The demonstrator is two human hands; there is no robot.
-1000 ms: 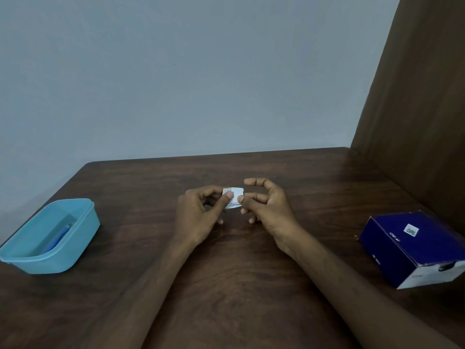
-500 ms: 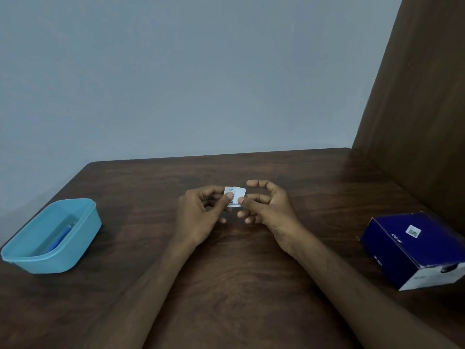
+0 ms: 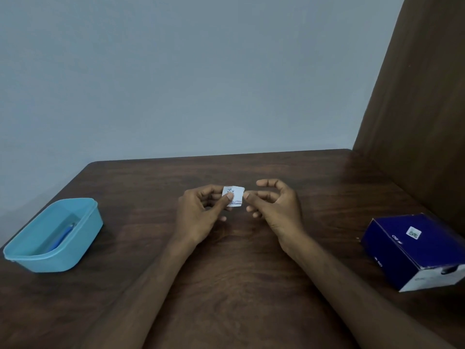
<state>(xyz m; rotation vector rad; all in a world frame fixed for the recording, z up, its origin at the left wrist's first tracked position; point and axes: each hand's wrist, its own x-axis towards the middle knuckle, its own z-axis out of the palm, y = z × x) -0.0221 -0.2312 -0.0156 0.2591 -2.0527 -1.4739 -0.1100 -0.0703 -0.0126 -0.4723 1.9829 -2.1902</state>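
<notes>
A small white packet [image 3: 237, 194], squarish, its dark print too tiny to read, is pinched in the left hand [image 3: 201, 215] over the table's [image 3: 151, 185] middle. The thumb hides its lower left part. The right hand [image 3: 276, 210] is just beside it, loosely curled and holding nothing.

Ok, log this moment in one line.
left hand: pinches packet | right hand: beside packet, contact unclear | tub: left, pen inside | box: right

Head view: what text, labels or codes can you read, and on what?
"BD", white letters upside down, seemingly twice on the side of the blue box.
Code on the white sticker atop it: too blurred.
Print on the white packet in the left hand: too small to read.
</notes>
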